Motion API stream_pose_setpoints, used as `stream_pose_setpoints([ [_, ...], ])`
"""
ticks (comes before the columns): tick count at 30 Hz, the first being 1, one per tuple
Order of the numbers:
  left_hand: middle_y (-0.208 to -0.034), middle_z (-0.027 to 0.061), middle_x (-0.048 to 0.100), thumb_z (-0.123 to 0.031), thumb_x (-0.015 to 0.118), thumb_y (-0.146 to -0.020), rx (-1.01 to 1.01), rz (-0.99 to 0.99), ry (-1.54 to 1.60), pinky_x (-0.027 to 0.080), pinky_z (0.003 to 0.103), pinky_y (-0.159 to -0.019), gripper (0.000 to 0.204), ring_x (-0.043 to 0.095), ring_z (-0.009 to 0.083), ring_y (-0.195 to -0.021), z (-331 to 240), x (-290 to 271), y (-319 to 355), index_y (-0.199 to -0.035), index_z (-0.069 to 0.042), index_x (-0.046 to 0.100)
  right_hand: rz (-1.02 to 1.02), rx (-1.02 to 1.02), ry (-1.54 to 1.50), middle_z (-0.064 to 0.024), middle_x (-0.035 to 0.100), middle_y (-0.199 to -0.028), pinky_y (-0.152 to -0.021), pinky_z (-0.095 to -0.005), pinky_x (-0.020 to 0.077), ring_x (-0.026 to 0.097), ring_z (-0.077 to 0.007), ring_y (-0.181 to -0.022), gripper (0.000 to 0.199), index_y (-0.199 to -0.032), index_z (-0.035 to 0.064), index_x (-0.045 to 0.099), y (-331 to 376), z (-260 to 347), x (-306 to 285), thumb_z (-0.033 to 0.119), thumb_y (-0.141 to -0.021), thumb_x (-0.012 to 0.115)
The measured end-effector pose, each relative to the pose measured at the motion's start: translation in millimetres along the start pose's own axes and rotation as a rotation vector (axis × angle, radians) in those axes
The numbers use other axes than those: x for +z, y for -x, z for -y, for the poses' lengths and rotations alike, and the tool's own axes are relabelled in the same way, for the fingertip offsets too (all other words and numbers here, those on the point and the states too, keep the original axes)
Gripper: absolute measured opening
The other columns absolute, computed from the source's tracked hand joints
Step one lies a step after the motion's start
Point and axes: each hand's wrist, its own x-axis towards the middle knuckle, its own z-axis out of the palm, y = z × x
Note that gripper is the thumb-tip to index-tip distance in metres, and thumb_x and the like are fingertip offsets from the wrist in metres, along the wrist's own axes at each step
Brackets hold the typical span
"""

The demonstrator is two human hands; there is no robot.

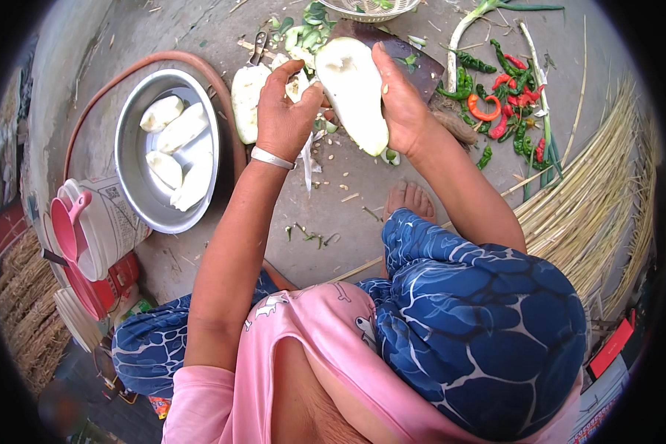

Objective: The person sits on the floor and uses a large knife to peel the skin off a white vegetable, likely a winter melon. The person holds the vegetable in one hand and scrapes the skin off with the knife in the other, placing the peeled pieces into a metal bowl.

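Gourd (351, 92) could slip if it's slick
Right hand (402, 111) clamped on it; left hand (285, 112) curled, can't tell if gripping pulp (297, 87)

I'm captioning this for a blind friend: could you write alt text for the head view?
A person's right hand holds a pale cut gourd, with the left hand close to it. Left of them a metal basin holds four pale pieces; red and green peppers lie on the ground to the right.
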Motion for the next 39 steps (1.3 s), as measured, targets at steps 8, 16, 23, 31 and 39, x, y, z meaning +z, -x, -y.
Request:
stream_pose_setpoints([
  [8, -0.101, 0.0141, 0.067, -0.020, 0.081, -0.080, -0.104, -0.017, 0.010, 0.054, 0.030, -0.074, 0.059, 0.065, 0.0182, -0.084, -7.7, 17.9, 9.0, -0.121, 0.008, 0.050, -0.137, 0.039, 0.025, -0.0068, 0.065, -0.121, -0.090, -0.0364, 0.0551, 0.065, -0.0199, -0.105, 0.062, -0.134, 0.0096, 0.054, 4.0, -13.4, 10.5, 0.059, -0.101, 0.037],
  [16, -0.104, 0.0162, 0.068, -0.001, 0.054, -0.083, -0.279, 0.022, 0.161, 0.056, 0.031, -0.065, 0.038, 0.067, 0.0204, -0.077, -9.0, 13.3, 6.2, -0.120, 0.006, 0.053, -0.228, 0.000, 0.169, -0.0074, 0.063, -0.118, -0.081, -0.0356, 0.0559, 0.064, -0.0209, -0.099, 0.067, -0.133, 0.0092, 0.051, 6.9, -18.4, 14.4, 0.065, -0.099, 0.037],
  [23, -0.121, 0.0060, 0.057, -0.039, 0.042, -0.102, -0.547, 0.162, 0.786, 0.052, 0.040, -0.090, 0.041, 0.057, 0.0228, -0.111, -12.2, 16.4, 11.4, -0.131, -0.010, 0.050, -0.269, -0.282, 0.808, -0.0185, 0.051, -0.138, -0.108, -0.0370, 0.0368, 0.047, -0.0277, -0.129, 0.082, -0.147, 0.0060, 0.035, 6.1, -21.1, 28.3, 0.070, -0.096, 0.036],
  [31, -0.133, 0.0078, 0.053, -0.064, 0.031, -0.100, -0.546, 0.170, 0.968, 0.044, 0.036, -0.103, 0.066, 0.053, 0.0218, -0.122, 7.4, 5.0, 7.0, -0.135, -0.010, 0.046, -0.217, -0.577, 1.657, -0.0212, 0.058, -0.129, -0.106, -0.0435, 0.0381, 0.051, -0.0398, -0.121, 0.065, -0.136, 0.0003, 0.051, 16.3, -22.7, 25.9, 0.054, -0.101, 0.040],
  [39, -0.102, 0.0056, 0.062, -0.080, 0.044, -0.086, -0.514, 0.252, 0.733, 0.052, 0.032, -0.070, 0.079, 0.061, 0.0169, -0.088, -17.8, 18.4, 18.0, -0.124, -0.011, 0.052, -0.225, -0.482, 1.359, -0.0222, 0.060, -0.127, -0.107, -0.0416, 0.0378, 0.051, -0.0382, -0.123, 0.063, -0.133, -0.0017, 0.054, 22.2, -14.4, 14.5, 0.052, -0.102, 0.041],
])
